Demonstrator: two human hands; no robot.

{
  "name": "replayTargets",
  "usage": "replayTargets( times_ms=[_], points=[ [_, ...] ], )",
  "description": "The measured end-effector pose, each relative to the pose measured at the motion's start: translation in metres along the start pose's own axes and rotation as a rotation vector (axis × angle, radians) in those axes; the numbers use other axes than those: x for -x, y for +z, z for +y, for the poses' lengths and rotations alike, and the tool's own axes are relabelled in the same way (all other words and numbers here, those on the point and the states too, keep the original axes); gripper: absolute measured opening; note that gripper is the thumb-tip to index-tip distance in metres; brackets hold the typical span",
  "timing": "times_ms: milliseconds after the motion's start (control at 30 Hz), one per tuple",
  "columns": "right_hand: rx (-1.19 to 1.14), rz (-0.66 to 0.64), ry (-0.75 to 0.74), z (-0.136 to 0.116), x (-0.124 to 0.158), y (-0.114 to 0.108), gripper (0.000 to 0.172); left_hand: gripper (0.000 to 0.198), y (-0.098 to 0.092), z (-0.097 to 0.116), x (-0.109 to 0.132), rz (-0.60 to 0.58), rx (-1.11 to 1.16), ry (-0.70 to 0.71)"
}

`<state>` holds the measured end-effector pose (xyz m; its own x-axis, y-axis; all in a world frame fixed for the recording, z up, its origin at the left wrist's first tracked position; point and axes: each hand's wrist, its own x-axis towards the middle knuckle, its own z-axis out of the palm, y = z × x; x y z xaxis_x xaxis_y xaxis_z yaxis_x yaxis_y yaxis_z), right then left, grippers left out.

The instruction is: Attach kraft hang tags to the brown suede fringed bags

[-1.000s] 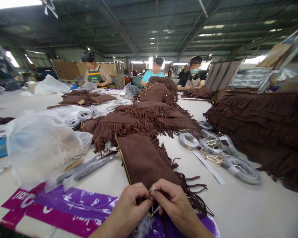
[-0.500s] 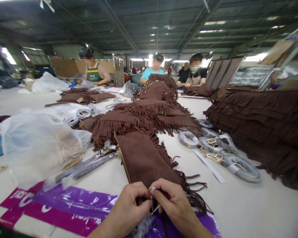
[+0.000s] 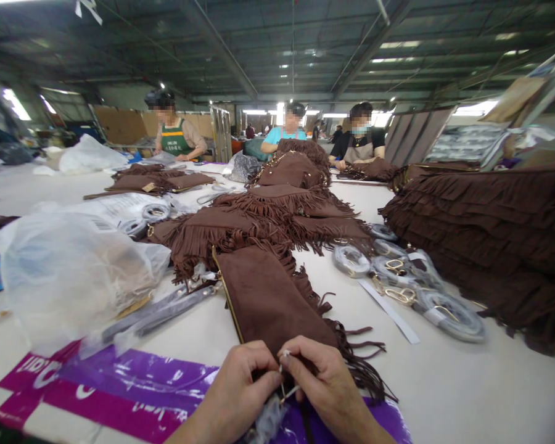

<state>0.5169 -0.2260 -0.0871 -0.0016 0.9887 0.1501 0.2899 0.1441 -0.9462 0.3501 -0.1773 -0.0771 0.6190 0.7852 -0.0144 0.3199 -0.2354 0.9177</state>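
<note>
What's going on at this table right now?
A person's left hand and right hand pinch together at the near end of a brown fringed bag lying on the table, working a small fitting too tiny to identify. More fringed bags are piled behind; plastic-wrapped coils lie to the right. Three other people sit at the far end.

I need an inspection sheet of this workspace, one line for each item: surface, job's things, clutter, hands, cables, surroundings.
Surface: white table, partly covered.
Job's things: brown suede fringed bag lying flat; small silvery part at its near end.
Clutter: purple plastic sheets, clear plastic bag, film-wrapped strap coils with gold clasps, piles of brown fringed bags.
Hands: left hand and right hand both pinch the bag's near end.
Cables: nothing seen.
Surroundings: three people at work at the far end; roofed hall with lamps.
</note>
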Motion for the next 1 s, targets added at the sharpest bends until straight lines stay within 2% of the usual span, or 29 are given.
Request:
replayTargets(
  times_ms=[100,200,267,333,500,667,767,900,1000],
  points=[
    [0.000,-0.015,0.023,0.000,-0.001,-0.001,0.020,0.021,0.001,-0.002,0.000,0.020,-0.029,0.012],
    [-0.016,-0.071,0.076,-0.002,-0.002,-0.003,0.003,0.023,0.001,-0.003,-0.001,0.040,-0.010,0.040],
    [-0.011,-0.120,0.105,-0.003,-0.002,-0.004,0.021,0.024,0.000,-0.002,-0.001,0.057,0.014,0.046],
    [-0.007,-0.149,0.120,-0.002,-0.001,-0.004,0.030,0.026,0.000,-0.002,-0.001,0.070,0.022,0.039],
    [-0.084,-0.128,0.183,0.004,0.001,0.000,0.025,0.028,0.002,-0.003,0.001,0.077,-0.002,0.096],
    [-0.138,-0.101,0.221,0.002,0.000,0.002,0.027,0.025,0.005,-0.004,0.002,0.104,-0.096,0.181],
    [-0.246,-0.077,0.257,0.002,-0.001,0.001,0.031,0.023,0.007,-0.003,0.002,0.118,-0.110,0.203],
    [-0.351,-0.084,0.309,0.000,-0.002,-0.003,0.032,0.017,0.007,-0.001,0.000,0.128,-0.067,0.165],
    [-0.355,-0.164,0.290,-0.006,-0.001,-0.012,0.026,0.012,0.003,0.004,-0.003,0.042,0.200,0.016]
  ],
)
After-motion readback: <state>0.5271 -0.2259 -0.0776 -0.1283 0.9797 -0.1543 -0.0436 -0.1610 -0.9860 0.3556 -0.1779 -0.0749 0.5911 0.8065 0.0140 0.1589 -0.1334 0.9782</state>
